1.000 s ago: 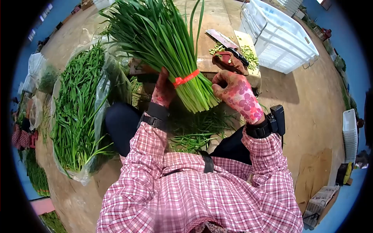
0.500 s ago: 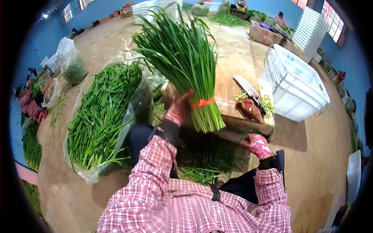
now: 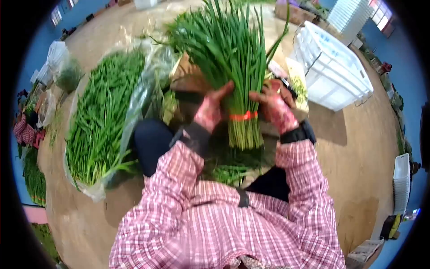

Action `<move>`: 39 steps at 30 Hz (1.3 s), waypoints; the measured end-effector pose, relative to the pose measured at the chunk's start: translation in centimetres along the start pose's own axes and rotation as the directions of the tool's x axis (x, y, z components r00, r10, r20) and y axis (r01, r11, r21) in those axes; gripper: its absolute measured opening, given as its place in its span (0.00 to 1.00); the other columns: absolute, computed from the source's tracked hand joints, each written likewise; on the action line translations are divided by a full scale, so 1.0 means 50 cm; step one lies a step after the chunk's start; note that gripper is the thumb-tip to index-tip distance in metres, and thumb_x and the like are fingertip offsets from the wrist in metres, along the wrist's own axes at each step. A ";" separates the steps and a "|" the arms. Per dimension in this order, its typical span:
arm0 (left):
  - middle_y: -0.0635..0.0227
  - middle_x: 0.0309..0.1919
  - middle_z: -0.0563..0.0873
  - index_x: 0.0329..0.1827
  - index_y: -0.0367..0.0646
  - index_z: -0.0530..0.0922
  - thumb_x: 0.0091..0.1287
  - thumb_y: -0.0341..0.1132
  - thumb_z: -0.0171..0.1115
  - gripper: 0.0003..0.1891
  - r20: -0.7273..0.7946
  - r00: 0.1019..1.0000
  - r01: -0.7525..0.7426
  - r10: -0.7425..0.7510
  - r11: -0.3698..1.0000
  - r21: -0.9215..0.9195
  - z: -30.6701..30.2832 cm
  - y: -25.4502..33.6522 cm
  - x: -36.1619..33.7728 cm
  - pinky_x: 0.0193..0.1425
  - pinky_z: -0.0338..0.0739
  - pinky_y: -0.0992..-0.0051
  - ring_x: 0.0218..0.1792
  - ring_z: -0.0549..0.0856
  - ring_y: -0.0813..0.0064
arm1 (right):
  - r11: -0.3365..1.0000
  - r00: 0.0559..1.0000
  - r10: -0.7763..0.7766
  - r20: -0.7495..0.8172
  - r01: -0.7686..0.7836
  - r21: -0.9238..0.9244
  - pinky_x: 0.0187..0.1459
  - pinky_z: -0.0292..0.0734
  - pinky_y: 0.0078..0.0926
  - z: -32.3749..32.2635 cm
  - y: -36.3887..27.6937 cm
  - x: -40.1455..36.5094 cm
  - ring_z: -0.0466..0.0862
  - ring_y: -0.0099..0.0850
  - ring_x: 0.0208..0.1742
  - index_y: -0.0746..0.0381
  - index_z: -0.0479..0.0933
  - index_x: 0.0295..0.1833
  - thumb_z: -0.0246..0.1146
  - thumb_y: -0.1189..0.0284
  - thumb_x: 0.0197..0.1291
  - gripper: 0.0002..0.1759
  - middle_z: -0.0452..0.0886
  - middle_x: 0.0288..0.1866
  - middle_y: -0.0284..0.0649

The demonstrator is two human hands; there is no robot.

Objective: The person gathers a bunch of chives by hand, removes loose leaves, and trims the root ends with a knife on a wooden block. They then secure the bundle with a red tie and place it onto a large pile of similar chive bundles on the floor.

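A large bunch of long green stalks stands upright in front of me, tied low down with a red-orange band. My left hand holds its left side just above the band, with some fingers behind the leaves. On the right side, my right hand touches the stalks with its fingers apart. Behind the bunch is a wooden board, partly covered. A knife blade and leaf trimmings lie on its right part.
An open plastic bag of loose green stalks lies on the left. White crates stand at the right, with more stacked behind. Cut greens lie between my knees. Another person sits at the far left.
My right hand has come up from beside the board to the bunch. The bunch is now more upright and farther right. The head view has shifted downward.
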State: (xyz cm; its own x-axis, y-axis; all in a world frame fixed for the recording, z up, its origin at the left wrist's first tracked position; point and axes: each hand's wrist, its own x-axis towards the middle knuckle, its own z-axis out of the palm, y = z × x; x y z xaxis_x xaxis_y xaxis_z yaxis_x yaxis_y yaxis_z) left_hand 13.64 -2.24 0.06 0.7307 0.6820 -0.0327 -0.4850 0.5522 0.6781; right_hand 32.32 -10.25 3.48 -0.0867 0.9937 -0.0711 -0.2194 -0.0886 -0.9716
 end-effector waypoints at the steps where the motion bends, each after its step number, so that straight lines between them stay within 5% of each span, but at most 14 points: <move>1: 0.63 0.61 0.81 0.68 0.40 0.72 0.69 0.42 0.63 0.27 0.012 0.999 -0.033 0.033 0.999 -0.007 -0.002 -0.006 0.003 0.67 0.75 0.61 0.59 0.82 0.65 | 0.999 0.998 -0.050 -0.045 0.049 -0.016 0.60 0.70 0.27 0.005 -0.002 -0.010 0.78 0.29 0.57 0.65 0.70 0.67 0.66 0.70 0.64 0.27 0.80 0.59 0.36; 13: 0.64 0.62 0.79 0.69 0.41 0.70 0.62 0.41 0.69 0.32 0.148 0.971 -0.193 0.190 0.981 0.005 -0.037 -0.090 0.025 0.67 0.72 0.63 0.62 0.78 0.64 | 0.888 0.976 -0.120 -0.181 0.025 -0.459 0.62 0.71 0.28 -0.011 0.015 -0.054 0.77 0.27 0.57 0.65 0.70 0.68 0.68 0.72 0.61 0.29 0.79 0.59 0.35; 19: 0.65 0.61 0.81 0.67 0.43 0.73 0.69 0.40 0.62 0.25 -0.042 0.999 0.028 -0.030 0.998 -0.051 0.028 -0.044 -0.030 0.68 0.74 0.59 0.62 0.80 0.65 | 0.962 0.948 -0.272 -0.163 0.268 -0.045 0.59 0.74 0.30 0.002 0.004 -0.039 0.79 0.30 0.57 0.64 0.73 0.62 0.64 0.70 0.65 0.22 0.80 0.57 0.37; 20: 0.64 0.60 0.82 0.68 0.43 0.72 0.71 0.44 0.60 0.25 0.082 0.996 0.045 -0.037 0.994 -0.104 -0.016 -0.064 0.021 0.68 0.73 0.58 0.61 0.81 0.64 | 0.969 0.954 -0.239 -0.182 0.247 0.019 0.58 0.76 0.30 -0.021 0.010 -0.029 0.79 0.30 0.57 0.64 0.73 0.63 0.64 0.66 0.65 0.23 0.80 0.58 0.38; 23: 0.61 0.60 0.82 0.67 0.42 0.73 0.70 0.43 0.61 0.25 0.085 0.990 -0.094 0.112 0.978 -0.184 0.005 -0.033 0.037 0.66 0.74 0.57 0.58 0.82 0.62 | 0.994 0.960 -0.034 -0.277 0.061 0.087 0.54 0.78 0.32 -0.098 0.027 -0.004 0.81 0.29 0.55 0.58 0.74 0.61 0.64 0.54 0.66 0.25 0.82 0.55 0.38; 26: 0.60 0.60 0.82 0.64 0.42 0.75 0.68 0.44 0.63 0.24 0.138 0.980 -0.094 0.143 0.945 -0.312 0.021 0.008 0.031 0.67 0.74 0.56 0.58 0.82 0.60 | 0.985 0.954 -0.155 -0.255 0.131 -0.110 0.53 0.80 0.36 -0.082 -0.008 -0.054 0.81 0.32 0.56 0.60 0.73 0.64 0.58 0.55 0.71 0.24 0.81 0.55 0.39; 28: 0.60 0.59 0.82 0.64 0.42 0.76 0.69 0.45 0.62 0.24 0.156 0.984 -0.004 0.084 0.890 -0.456 0.052 0.033 -0.004 0.67 0.73 0.56 0.59 0.81 0.61 | 0.859 0.936 -0.259 -0.238 0.111 -0.500 0.58 0.77 0.36 -0.096 -0.015 -0.061 0.79 0.35 0.60 0.60 0.67 0.69 0.58 0.60 0.72 0.26 0.77 0.63 0.43; 30: 0.61 0.61 0.81 0.68 0.41 0.72 0.71 0.40 0.60 0.24 0.148 0.985 -0.001 0.085 0.871 -0.492 0.032 0.024 -0.011 0.69 0.72 0.58 0.59 0.81 0.65 | 0.857 0.916 -0.339 -0.215 0.206 -0.473 0.62 0.75 0.34 -0.042 -0.026 -0.084 0.77 0.35 0.62 0.60 0.63 0.72 0.62 0.66 0.68 0.30 0.75 0.65 0.44; 32: 0.59 0.61 0.80 0.69 0.41 0.71 0.69 0.39 0.61 0.26 0.093 0.940 -0.310 0.328 0.937 -0.161 0.029 0.026 -0.055 0.68 0.72 0.61 0.61 0.80 0.65 | 0.740 0.913 -0.405 -0.059 0.289 -0.607 0.64 0.72 0.36 -0.005 -0.052 -0.075 0.77 0.36 0.63 0.58 0.65 0.70 0.63 0.66 0.66 0.29 0.76 0.65 0.44; 33: 0.57 0.62 0.80 0.69 0.41 0.70 0.68 0.39 0.62 0.27 0.140 0.814 -0.570 0.563 0.732 0.373 0.038 0.021 -0.076 0.68 0.72 0.63 0.62 0.79 0.65 | 0.641 0.902 -0.429 0.049 0.342 -0.687 0.65 0.70 0.37 0.009 -0.073 -0.072 0.77 0.37 0.63 0.57 0.67 0.69 0.64 0.65 0.65 0.28 0.76 0.65 0.44; 35: 0.55 0.62 0.79 0.70 0.40 0.69 0.66 0.38 0.63 0.29 0.325 0.544 -0.623 0.774 0.113 0.774 0.048 0.010 -0.085 0.68 0.72 0.66 0.63 0.78 0.64 | 0.374 0.835 -0.461 0.300 0.490 -0.788 0.67 0.67 0.40 0.043 -0.126 -0.057 0.77 0.38 0.64 0.56 0.70 0.67 0.65 0.64 0.63 0.27 0.77 0.65 0.43; 36: 0.59 0.56 0.83 0.65 0.42 0.74 0.68 0.40 0.62 0.24 0.224 0.624 -0.765 0.749 0.527 0.370 0.062 -0.005 -0.054 0.66 0.73 0.65 0.59 0.81 0.65 | 0.239 0.777 -0.461 0.429 0.574 -0.783 0.69 0.66 0.41 0.063 -0.151 -0.050 0.77 0.39 0.64 0.55 0.71 0.66 0.65 0.64 0.62 0.27 0.77 0.64 0.43; 37: 0.64 0.50 0.87 0.60 0.43 0.78 0.70 0.42 0.61 0.20 0.119 0.693 -0.686 0.711 0.701 -0.194 0.074 -0.018 -0.023 0.64 0.75 0.64 0.54 0.84 0.65 | 0.106 0.708 -0.451 0.544 0.647 -0.755 0.70 0.64 0.42 0.081 -0.176 -0.044 0.77 0.40 0.65 0.54 0.72 0.64 0.66 0.63 0.61 0.26 0.77 0.64 0.43; 39: 0.69 0.48 0.88 0.57 0.45 0.80 0.71 0.44 0.59 0.17 0.228 0.585 -0.805 0.778 0.592 0.044 0.068 -0.013 -0.028 0.64 0.74 0.65 0.52 0.85 0.67 | -0.107 0.553 -0.400 0.731 0.764 -0.637 0.72 0.61 0.45 0.125 -0.218 -0.034 0.77 0.41 0.65 0.53 0.75 0.62 0.67 0.62 0.58 0.25 0.78 0.64 0.42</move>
State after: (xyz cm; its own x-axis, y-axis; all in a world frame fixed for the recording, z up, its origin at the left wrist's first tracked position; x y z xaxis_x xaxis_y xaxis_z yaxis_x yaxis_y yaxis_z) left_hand 14.57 -5.18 2.15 0.1595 0.7192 0.6763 -0.8542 -0.2428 0.4597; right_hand 28.78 -11.42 15.60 -0.6703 0.5349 0.5143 0.5759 0.8121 -0.0939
